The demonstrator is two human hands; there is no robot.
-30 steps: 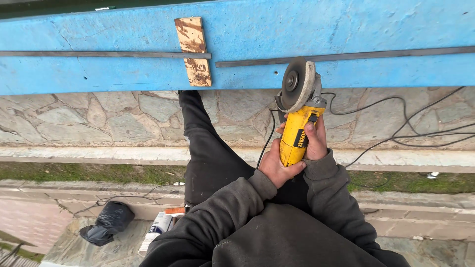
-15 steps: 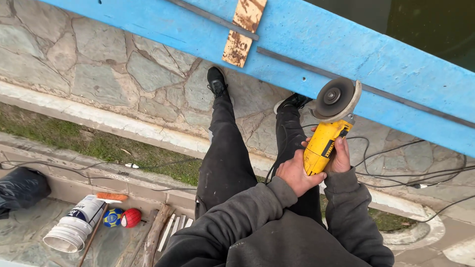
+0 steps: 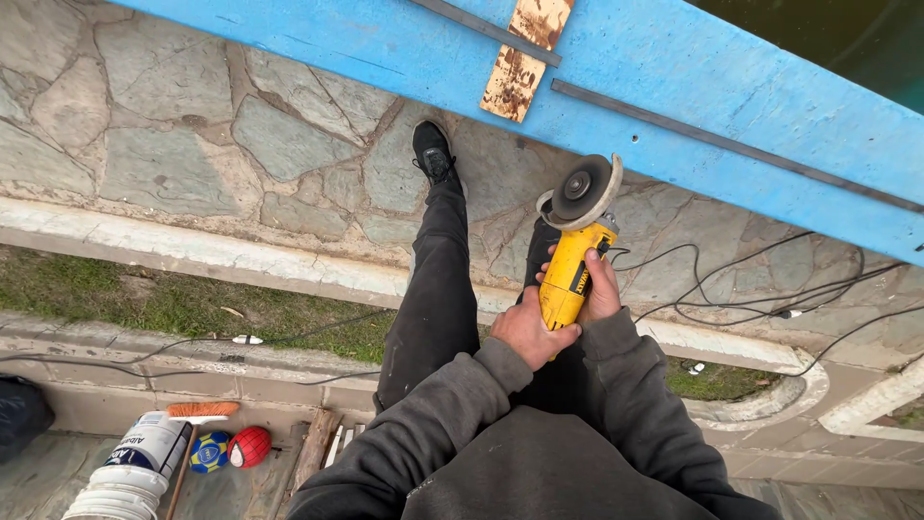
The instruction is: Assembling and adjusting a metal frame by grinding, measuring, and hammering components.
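Both hands wrapped tight around yellow grinder (image 3: 570, 274): left hand (image 3: 526, 332) at rear, right hand (image 3: 601, 289) alongside body. Disc (image 3: 581, 185) up, just below blue beam (image 3: 674, 77), near rusty plate (image 3: 525, 58). Cables (image 3: 770, 299) on stone paving (image 3: 192, 125).

Both grey-sleeved arms reach forward, left hand (image 3: 526, 330) and right hand (image 3: 599, 289) clenched close together, wrists bent.

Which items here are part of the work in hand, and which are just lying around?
In hand: yellow angle grinder, gripped by left hand and right hand; blue metal panel with rusty plate close ahead.

Lying about: white bucket, two balls, brush, loose cables.
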